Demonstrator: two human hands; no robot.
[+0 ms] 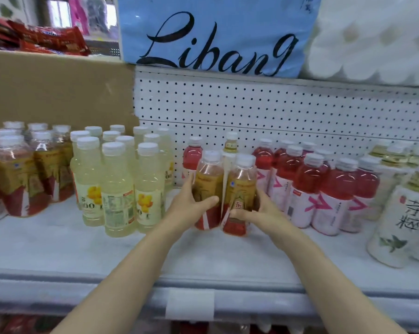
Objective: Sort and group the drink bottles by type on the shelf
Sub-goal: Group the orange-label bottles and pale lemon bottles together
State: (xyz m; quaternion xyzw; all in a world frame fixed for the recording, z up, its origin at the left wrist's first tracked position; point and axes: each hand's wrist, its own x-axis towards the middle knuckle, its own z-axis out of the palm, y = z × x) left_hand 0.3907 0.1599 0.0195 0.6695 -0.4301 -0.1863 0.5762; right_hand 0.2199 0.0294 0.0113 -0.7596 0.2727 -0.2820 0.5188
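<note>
Two gold-and-red labelled tea bottles stand side by side at the middle of the white shelf (59, 242). My left hand (191, 203) grips the left tea bottle (209, 179) and my right hand (259, 210) grips the right tea bottle (241, 184). Behind them stand one red drink bottle (192, 157) and a pale bottle (230, 147), mostly hidden. More gold-and-red tea bottles (15, 174) stand grouped at the far left. Pale yellow bottles (118, 186) stand left of my hands, red drink bottles (329, 189) on the right, and white green-tea bottles (401, 220) at the far right.
A white pegboard wall (276, 109) backs the shelf, with a cardboard sheet (59, 90) to its left. On the upper shelf lie a blue tissue pack (218, 34), white rolls (372, 39) and red snack packs (46, 39). Bare shelf surface runs along the front edge.
</note>
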